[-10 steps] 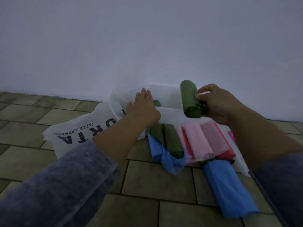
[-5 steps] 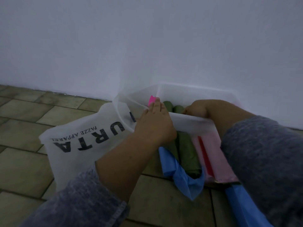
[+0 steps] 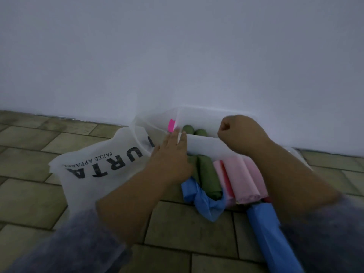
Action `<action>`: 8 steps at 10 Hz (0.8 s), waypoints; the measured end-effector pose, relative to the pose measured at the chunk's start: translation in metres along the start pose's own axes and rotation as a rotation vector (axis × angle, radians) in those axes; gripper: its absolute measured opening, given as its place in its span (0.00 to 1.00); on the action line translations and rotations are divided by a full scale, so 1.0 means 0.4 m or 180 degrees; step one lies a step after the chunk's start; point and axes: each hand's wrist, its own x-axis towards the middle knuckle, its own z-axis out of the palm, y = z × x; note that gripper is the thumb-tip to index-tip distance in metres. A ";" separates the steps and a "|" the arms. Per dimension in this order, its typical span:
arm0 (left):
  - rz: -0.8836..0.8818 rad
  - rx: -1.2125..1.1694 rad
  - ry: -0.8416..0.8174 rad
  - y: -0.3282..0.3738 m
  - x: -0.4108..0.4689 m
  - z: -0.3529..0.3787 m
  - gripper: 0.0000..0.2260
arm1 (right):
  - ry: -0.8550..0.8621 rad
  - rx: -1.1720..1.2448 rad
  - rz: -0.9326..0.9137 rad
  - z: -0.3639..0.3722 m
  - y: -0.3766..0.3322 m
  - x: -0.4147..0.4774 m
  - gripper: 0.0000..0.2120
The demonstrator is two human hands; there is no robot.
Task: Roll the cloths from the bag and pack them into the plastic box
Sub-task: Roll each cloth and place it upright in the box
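A translucent plastic box (image 3: 202,143) stands on the floor against the wall. Inside it two green rolls (image 3: 194,131) stand side by side, with a bright pink piece (image 3: 171,125) at their left. My left hand (image 3: 169,154) lies flat on the box's near rim with fingers spread. My right hand (image 3: 242,133) hovers above the rim as a closed fist holding nothing. In front of the box lie green rolls (image 3: 208,178), pink rolls (image 3: 240,178), a loose blue cloth (image 3: 202,200) and a blue roll (image 3: 269,233). The white bag (image 3: 94,166) lies to the left.
A plain white wall (image 3: 177,56) rises right behind the box. The floor (image 3: 29,194) is olive tile. Grey sleeves cover both forearms at the bottom of the view.
My right hand carried a green roll into the box, let it go there, and has lifted out empty as a fist. My left hand stayed on the rim.
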 end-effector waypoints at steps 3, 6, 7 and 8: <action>0.0901 0.0942 -0.1026 -0.025 -0.291 0.197 0.22 | -0.0868 -0.0805 0.1228 0.132 0.161 -0.416 0.20; 0.0528 0.0571 -0.0715 -0.030 -0.277 0.174 0.22 | -0.0576 -0.0366 0.0278 0.211 0.059 -0.531 0.25; 0.0349 -0.0076 -0.0264 -0.036 -0.275 0.139 0.17 | -0.0712 -0.0081 -0.0355 0.234 -0.014 -0.554 0.22; 0.0137 -0.0808 0.0249 -0.045 -0.293 0.095 0.04 | -0.0782 0.0150 -0.0709 0.237 -0.051 -0.546 0.20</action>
